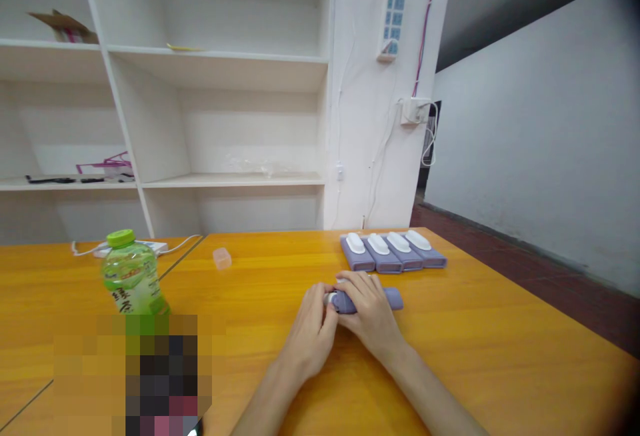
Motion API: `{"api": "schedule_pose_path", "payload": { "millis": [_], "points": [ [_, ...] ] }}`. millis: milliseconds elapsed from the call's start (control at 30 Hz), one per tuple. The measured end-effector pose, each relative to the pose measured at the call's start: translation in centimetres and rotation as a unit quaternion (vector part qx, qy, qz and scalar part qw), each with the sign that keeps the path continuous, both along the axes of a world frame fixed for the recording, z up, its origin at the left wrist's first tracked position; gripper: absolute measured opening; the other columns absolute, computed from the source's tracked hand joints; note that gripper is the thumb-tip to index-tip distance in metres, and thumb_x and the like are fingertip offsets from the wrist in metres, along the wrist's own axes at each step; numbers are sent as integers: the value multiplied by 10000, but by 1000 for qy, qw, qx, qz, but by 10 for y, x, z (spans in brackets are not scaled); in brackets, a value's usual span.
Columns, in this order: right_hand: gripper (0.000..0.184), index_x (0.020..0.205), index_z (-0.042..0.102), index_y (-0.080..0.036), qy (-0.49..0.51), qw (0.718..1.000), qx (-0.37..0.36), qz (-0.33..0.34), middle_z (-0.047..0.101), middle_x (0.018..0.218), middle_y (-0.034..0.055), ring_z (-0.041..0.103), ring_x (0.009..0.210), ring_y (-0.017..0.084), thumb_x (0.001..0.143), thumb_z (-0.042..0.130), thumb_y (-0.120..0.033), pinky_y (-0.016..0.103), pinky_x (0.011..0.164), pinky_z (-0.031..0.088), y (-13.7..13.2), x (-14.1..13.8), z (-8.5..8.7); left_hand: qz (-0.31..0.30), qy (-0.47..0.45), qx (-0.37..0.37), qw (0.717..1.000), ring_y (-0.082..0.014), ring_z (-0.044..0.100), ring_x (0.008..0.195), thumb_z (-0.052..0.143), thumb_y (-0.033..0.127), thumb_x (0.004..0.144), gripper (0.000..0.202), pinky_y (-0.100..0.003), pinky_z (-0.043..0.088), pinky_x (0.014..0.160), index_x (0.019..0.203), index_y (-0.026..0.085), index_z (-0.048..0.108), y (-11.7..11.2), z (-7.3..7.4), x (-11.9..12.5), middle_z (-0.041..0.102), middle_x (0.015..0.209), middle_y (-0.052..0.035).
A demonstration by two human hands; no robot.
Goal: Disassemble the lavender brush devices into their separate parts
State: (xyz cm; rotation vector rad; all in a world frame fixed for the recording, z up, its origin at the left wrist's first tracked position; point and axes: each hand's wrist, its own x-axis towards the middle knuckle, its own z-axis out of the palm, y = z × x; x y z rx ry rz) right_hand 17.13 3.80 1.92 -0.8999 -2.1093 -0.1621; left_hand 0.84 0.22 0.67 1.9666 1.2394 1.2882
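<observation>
Both hands are on a small purple item (395,299) with a white part at its left end, held low over the table. My left hand (314,331) pinches the white end between thumb and fingers. Across the top of the item lies my right hand (369,309), its fingers wrapped over the middle and its thumb below. Much of the item is hidden by the fingers, so its exact kind does not show. Just beyond the hands, several flat purple pieces (361,264) sit side by side, each with a white rounded oval part (379,245) on top.
The orange wooden table (260,329) ends at the right above a dark red floor. To the left stand a green-capped drink bottle (133,276), a small clear plastic box (222,259) and a white power strip (153,247). White shelves (220,56) rise behind; a blurred patch covers the lower left.
</observation>
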Motion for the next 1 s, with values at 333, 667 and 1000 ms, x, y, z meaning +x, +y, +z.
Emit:
{"api": "schedule_pose_path", "payload": {
  "millis": [333, 667, 1000],
  "points": [
    [244, 1070, 660, -246, 4, 1000, -1, -17, 656, 1214, 91, 598, 1062, 277, 840, 730, -287, 403, 897, 447, 7, 3, -1, -42, -39, 6, 998, -255, 595, 1095, 453, 373, 994, 270, -378, 444, 986, 1191, 254, 595, 9, -5, 3, 646, 1205, -113],
    [483, 1093, 647, -294, -2, 996, -72, -60, 675, 1110, 34, 587, 1026, 279, 701, 836, -502, 441, 948, 366, 25, 3, -2, -21, -98, -63, 993, -251, 653, 880, 493, 542, 940, 383, -319, 519, 776, 994, 208, 671, 44, -19, -1, 724, 978, -95],
    [399, 1027, 648, -285, 1, 997, -58, -49, 673, 1021, 13, 579, 947, 249, 760, 767, -556, 417, 920, 356, 21, 9, -3, -9, -70, -47, 996, -216, 646, 804, 636, 461, 885, 267, -268, 456, 655, 944, 202, 656, 43, -19, -1, 709, 915, -44]
  ]
}}
